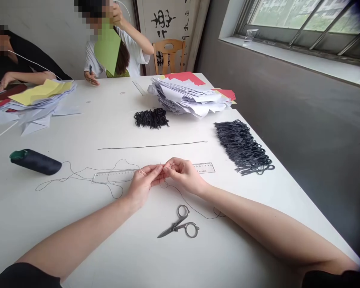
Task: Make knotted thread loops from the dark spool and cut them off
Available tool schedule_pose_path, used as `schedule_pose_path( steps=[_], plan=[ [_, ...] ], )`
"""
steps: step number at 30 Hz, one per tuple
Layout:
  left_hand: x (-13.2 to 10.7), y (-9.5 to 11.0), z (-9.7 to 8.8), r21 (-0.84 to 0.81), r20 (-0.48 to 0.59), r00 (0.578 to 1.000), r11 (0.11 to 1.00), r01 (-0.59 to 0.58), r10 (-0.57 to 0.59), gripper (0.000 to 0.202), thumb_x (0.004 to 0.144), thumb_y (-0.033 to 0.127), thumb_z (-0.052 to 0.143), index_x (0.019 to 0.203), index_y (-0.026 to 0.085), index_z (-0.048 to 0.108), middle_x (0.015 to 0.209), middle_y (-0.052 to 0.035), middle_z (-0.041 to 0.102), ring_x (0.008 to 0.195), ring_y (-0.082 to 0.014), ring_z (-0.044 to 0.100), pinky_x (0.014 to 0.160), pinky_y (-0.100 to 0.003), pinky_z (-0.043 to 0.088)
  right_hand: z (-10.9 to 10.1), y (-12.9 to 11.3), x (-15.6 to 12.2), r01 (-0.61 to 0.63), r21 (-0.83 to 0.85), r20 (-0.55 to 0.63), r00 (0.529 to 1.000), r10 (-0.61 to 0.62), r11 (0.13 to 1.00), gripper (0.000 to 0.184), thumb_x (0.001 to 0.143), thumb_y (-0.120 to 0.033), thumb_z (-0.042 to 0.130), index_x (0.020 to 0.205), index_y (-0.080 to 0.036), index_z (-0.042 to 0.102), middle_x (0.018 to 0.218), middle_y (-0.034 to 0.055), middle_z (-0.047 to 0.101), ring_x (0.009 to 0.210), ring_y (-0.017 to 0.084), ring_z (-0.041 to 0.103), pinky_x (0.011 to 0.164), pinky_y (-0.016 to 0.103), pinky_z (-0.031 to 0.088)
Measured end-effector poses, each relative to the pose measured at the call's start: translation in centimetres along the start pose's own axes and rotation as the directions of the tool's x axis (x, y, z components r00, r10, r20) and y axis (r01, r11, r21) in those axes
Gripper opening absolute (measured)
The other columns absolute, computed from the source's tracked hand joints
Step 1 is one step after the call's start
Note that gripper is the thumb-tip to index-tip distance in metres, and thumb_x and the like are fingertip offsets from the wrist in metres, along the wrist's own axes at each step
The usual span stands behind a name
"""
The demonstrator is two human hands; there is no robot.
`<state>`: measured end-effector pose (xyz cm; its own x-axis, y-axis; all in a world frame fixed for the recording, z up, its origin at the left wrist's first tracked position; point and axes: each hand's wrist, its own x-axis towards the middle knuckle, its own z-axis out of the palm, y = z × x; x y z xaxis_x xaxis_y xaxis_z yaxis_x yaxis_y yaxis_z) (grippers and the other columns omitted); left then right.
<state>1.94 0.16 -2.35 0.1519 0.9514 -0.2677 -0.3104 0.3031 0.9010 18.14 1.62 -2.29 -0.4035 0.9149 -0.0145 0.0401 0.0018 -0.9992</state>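
Black cloth pencil case (35, 162) with a green end lies at the left of the white worktop (78, 228), near a long, thin dark thread (75, 175) that loops across a pale straight ruler (123, 176). The left hand (142, 185) and right hand (184, 175) meet over the ruler, each grip narrow, with thumb and forefinger pinched on the thread; the work in hand sits at this small point between the fingertips, too fine to make out exactly. Below the hands lie closed steel scissors (177, 226) with round loop handles. Farther ahead sit a tangled heap of black elastic loops (151, 118) and, to the right, a flat spread of grey elastic loops (240, 146).
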Motion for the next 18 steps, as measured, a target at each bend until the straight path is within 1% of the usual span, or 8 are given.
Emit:
schedule_pose_path(
  steps=[4,8,10,12,14,15,16,18],
  plan=[
    [-0.34,-0.08,-0.02,0.009,0.006,0.999,0.999,0.042,-0.042,0.025,0.073,0.038,0.076,0.088,0.019,0.077,0.095,-0.0078,0.074,0.090,-0.0174,0.066,0.078,-0.026,0.051,-0.10,-0.08,-0.22,-0.015,0.032,0.011,1.000,0.015,0.999,0.035,0.083,-0.050,0.060,0.086,-0.016,0.056,0.064,0.0006,0.060,0.059,0.012,0.057,0.055,0.024,0.045],
    [-0.49,-0.13,0.05,-0.026,-0.014,0.997,0.997,0.074,-0.074,0.027,0.071,0.036,0.079,0.091,0.019,0.077,0.099,-0.0077,0.074,0.092,-0.0182,0.067,0.077,-0.025,0.050,0.02,-0.13,-0.16,-0.044,0.079,0.020,0.999,0.042,0.996,0.036,0.084,-0.052,0.059,0.086,-0.016,0.053,0.071,0.0038,0.066,0.065,0.014,0.063,0.062,0.027,0.049],
    [-0.56,-0.14,0.10,-0.038,-0.028,0.996,0.996,0.084,-0.085,0.029,0.068,0.032,0.081,0.093,0.019,0.077,0.096,-0.0074,0.074,0.087,-0.0175,0.068,0.074,-0.025,0.050,0.07,-0.07,-0.15,-0.052,0.097,0.025,0.998,0.050,0.994,0.037,0.085,-0.052,0.059,0.087,-0.016,0.052,0.074,0.0055,0.068,0.069,0.015,0.065,0.066,0.028,0.049],
    [-0.65,-0.15,0.14,-0.048,-0.035,0.995,0.995,0.087,-0.088,0.033,0.066,0.029,0.082,0.097,0.018,0.075,0.088,-0.0064,0.075,0.078,-0.0152,0.067,0.071,-0.026,0.050,0.09,0.00,-0.19,-0.055,0.103,0.037,0.998,0.052,0.993,0.037,0.086,-0.053,0.057,0.087,-0.016,0.052,0.075,0.0064,0.069,0.071,0.016,0.066,0.068,0.029,0.049],
    [-0.74,-0.14,0.17,-0.050,-0.039,0.996,0.995,0.084,-0.086,0.040,0.066,0.026,0.083,0.103,0.018,0.073,0.076,-0.0040,0.074,0.066,-0.0121,0.064,0.071,-0.027,0.050,0.10,0.01,-0.24,-0.050,0.104,0.038,0.998,0.046,0.993,0.037,0.086,-0.053,0.056,0.088,-0.016,0.051,0.072,0.0058,0.068,0.067,0.015,0.064,0.065,0.028,0.048],
    [-0.78,-0.13,0.18,-0.049,-0.038,0.996,0.996,0.079,-0.081,0.043,0.066,0.025,0.083,0.106,0.018,0.071,0.071,-0.0026,0.073,0.062,-0.0109,0.062,0.072,-0.028,0.050,0.09,-0.01,-0.27,-0.047,0.102,0.033,0.998,0.044,0.994,0.038,0.086,-0.054,0.056,0.088,-0.016,0.051,0.069,0.0049,0.067,0.063,0.014,0.062,0.061,0.026,0.047],
    [-0.82,-0.12,0.19,-0.046,-0.035,0.997,0.996,0.072,-0.073,0.045,0.066,0.025,0.083,0.109,0.018,0.070,0.069,-0.0017,0.072,0.060,-0.0103,0.061,0.072,-0.029,0.049,0.08,-0.07,-0.29,-0.047,0.097,0.029,0.999,0.044,0.994,0.038,0.086,-0.054,0.057,0.088,-0.016,0.052,0.066,0.0034,0.065,0.057,0.011,0.059,0.056,0.024,0.044],
    [-0.88,-0.08,0.20,-0.034,-0.028,0.998,0.998,0.051,-0.052,0.048,0.067,0.024,0.082,0.111,0.017,0.067,0.072,-0.0023,0.073,0.063,-0.0115,0.062,0.071,-0.028,0.048,0.00,-0.26,-0.31,-0.057,0.078,0.026,0.998,0.056,0.995,0.037,0.085,-0.053,0.058,0.087,-0.016,0.052,0.057,-0.0011,0.059,0.044,0.007,0.047,0.046,0.020,0.034]
  ],
)
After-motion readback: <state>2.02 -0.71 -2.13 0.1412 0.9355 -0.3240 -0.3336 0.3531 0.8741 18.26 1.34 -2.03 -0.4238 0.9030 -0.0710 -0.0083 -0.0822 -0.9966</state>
